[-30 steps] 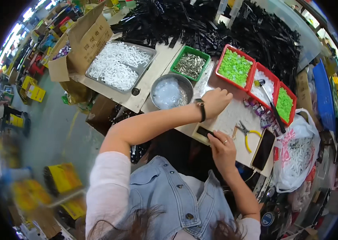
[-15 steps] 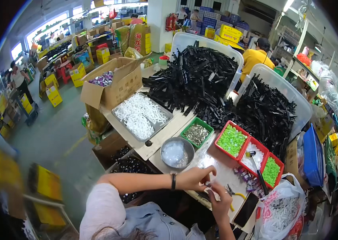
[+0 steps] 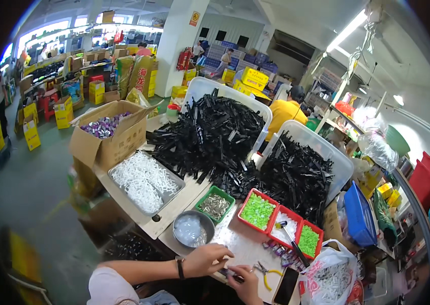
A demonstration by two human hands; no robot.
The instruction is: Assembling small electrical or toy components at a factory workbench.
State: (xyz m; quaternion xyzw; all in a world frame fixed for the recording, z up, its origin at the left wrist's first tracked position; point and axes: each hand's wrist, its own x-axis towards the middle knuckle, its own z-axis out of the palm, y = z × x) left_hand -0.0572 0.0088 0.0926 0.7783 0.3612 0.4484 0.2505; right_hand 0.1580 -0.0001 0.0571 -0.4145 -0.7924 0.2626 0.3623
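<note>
My left hand, a dark band on its wrist, bends its fingers in over the table's front edge. Close beside it, my right hand pinches a small purplish piece. The left fingertips meet that piece or nearly so; their grip is partly hidden. Just right of my right hand lie pliers with yellow handles, then a black phone. Several small purple metallic pieces are scattered beyond the pliers. A round metal bowl with translucent contents stands beyond my left hand.
Behind the bowl is a green tray of metal pins. Red trays hold green and white bits; a black-handled tool leans across them. Black strips heap at the back. White pieces fill a metal tray; a plastic bag sits right.
The view has tipped upward and turned right, so the table sits lower and further left. My hands stay together, the fingers pointing lower around the small piece.
</note>
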